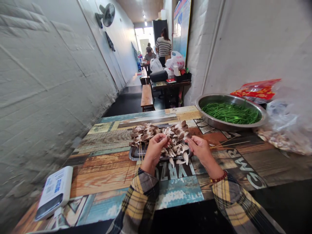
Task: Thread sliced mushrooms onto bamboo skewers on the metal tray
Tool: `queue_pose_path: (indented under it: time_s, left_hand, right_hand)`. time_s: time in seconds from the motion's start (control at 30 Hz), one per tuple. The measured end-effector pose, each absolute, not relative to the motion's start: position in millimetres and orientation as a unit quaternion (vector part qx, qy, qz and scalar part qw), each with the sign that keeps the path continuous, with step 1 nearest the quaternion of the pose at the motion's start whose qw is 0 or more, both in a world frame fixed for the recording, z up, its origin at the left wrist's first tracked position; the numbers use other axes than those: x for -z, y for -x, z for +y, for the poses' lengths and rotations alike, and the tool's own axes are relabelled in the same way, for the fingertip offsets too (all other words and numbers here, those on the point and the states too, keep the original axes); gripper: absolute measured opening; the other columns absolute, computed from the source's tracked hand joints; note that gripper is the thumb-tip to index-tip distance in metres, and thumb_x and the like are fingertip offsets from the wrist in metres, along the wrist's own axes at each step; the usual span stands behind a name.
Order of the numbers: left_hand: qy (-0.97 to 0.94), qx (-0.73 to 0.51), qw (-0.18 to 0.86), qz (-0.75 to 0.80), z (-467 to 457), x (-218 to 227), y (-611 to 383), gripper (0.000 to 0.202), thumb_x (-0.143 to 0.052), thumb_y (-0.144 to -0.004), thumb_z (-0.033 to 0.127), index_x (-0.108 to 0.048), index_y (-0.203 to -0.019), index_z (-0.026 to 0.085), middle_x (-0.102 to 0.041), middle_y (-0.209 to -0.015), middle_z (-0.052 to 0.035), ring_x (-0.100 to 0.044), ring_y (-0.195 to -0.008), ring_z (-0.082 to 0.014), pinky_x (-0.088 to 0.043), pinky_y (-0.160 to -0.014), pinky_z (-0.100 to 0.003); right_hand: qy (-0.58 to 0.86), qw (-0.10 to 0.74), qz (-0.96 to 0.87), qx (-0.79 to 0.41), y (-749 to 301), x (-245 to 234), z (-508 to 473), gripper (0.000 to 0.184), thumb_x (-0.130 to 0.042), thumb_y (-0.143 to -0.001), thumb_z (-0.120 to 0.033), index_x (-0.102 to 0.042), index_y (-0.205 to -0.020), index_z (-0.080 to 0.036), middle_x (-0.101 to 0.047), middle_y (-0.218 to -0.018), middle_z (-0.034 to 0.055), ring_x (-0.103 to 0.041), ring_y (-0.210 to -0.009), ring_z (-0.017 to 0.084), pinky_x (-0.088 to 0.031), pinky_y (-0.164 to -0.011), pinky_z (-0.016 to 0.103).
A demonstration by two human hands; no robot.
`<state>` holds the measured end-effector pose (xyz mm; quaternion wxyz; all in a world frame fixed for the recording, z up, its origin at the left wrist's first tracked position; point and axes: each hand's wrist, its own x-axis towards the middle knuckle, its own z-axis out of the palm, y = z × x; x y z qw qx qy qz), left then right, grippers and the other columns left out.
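A heap of grey-brown oyster mushrooms (145, 132) lies on a metal tray (133, 155) in the middle of the table. My left hand (155, 149) is over the front of the heap, thumb and fingers pinched together. Whatever it pinches is too small to make out. At the heap's right edge, the fingertips of my right hand (200, 150) are closed on a pale oyster mushroom (186, 141). Thin wooden skewers (140, 151) stick out beside my left wrist. More skewers (225, 142) lie on the table to the right of my right hand.
At the back right, a steel basin (230, 126) holds cut green chives (230, 112). Clear plastic bags (285, 130) and a red package (258, 89) sit beside it. A white box-shaped device (55, 191) lies front left. Beyond the table are a bench (147, 96) and several people.
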<state>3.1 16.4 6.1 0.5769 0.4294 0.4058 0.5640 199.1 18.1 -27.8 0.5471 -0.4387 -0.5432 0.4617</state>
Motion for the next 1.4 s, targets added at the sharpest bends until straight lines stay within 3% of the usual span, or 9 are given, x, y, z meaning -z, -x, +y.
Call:
queue_pose_path:
  time_s: [0.27, 0.53, 0.8, 1.1, 1.23, 1.4]
  left_hand:
    - [-0.31, -0.597, 0.649, 0.356, 17, -8, 1, 0.028, -0.079, -0.061, 0.023, -0.064, -0.082, 0.013, -0.066, -0.072, -0.0029, -0.063, -0.064, -0.0123, -0.049, -0.062, -0.024]
    - [-0.29, -0.611, 0.642, 0.36, 19, -7, 1, 0.028, -0.079, -0.058, 0.022, -0.063, -0.079, 0.012, -0.065, -0.073, -0.0029, -0.059, -0.062, -0.0087, -0.045, -0.057, -0.019]
    - [-0.466, -0.588, 0.446, 0.488, 16, -4, 0, 0.019, -0.066, -0.073, 0.032, -0.064, -0.081, 0.014, -0.062, -0.069, -0.0007, -0.051, -0.059, -0.009, -0.038, -0.054, -0.02]
    - [-0.744, -0.35, 0.298, 0.486, -30, -22, -21, 0.013, -0.057, -0.082, 0.026, -0.064, -0.076, 0.017, -0.062, -0.075, -0.003, -0.055, -0.071, -0.0142, -0.041, -0.066, -0.025]
    - [-0.809, -0.248, 0.19, 0.498, -41, -16, -51, 0.008, -0.062, -0.079, 0.025, -0.063, -0.085, 0.019, -0.059, -0.081, -0.0042, -0.054, -0.073, -0.0173, -0.041, -0.066, -0.028]
    - [-0.809, -0.23, 0.09, 0.534, -38, 0, -76, 0.019, -0.069, -0.072, 0.023, -0.06, -0.088, 0.021, -0.057, -0.091, -0.0077, -0.055, -0.087, -0.0241, -0.043, -0.077, -0.034]
  right_hand:
    - [0.425, 0.488, -0.591, -0.481, -199, 27, 13, 0.041, -0.06, -0.079, -0.055, -0.061, -0.071, -0.015, -0.042, -0.043, -0.0069, -0.031, -0.038, 0.006, -0.022, -0.038, 0.021]
    - [0.426, 0.46, -0.607, -0.488, -197, 23, 9, 0.042, -0.059, -0.079, -0.057, -0.061, -0.07, -0.015, -0.041, -0.043, -0.0071, -0.03, -0.037, 0.006, -0.021, -0.037, 0.021]
    - [0.442, 0.492, -0.576, -0.481, -200, 21, 12, 0.04, -0.062, -0.076, -0.055, -0.06, -0.069, -0.015, -0.043, -0.043, -0.0069, -0.031, -0.038, 0.006, -0.02, -0.037, 0.02]
    - [0.427, 0.549, -0.526, -0.49, -201, 16, 14, 0.039, -0.061, -0.076, -0.054, -0.061, -0.073, -0.015, -0.042, -0.044, -0.0078, -0.031, -0.036, 0.006, -0.023, -0.036, 0.02]
    - [0.415, 0.554, -0.537, -0.483, -202, 18, 16, 0.039, -0.058, -0.079, -0.053, -0.062, -0.073, -0.015, -0.042, -0.046, -0.0074, -0.031, -0.037, 0.006, -0.024, -0.037, 0.02]
    - [0.4, 0.557, -0.558, -0.468, -201, 21, 19, 0.04, -0.056, -0.081, -0.054, -0.062, -0.074, -0.015, -0.042, -0.047, -0.0068, -0.034, -0.04, 0.007, -0.026, -0.039, 0.02]
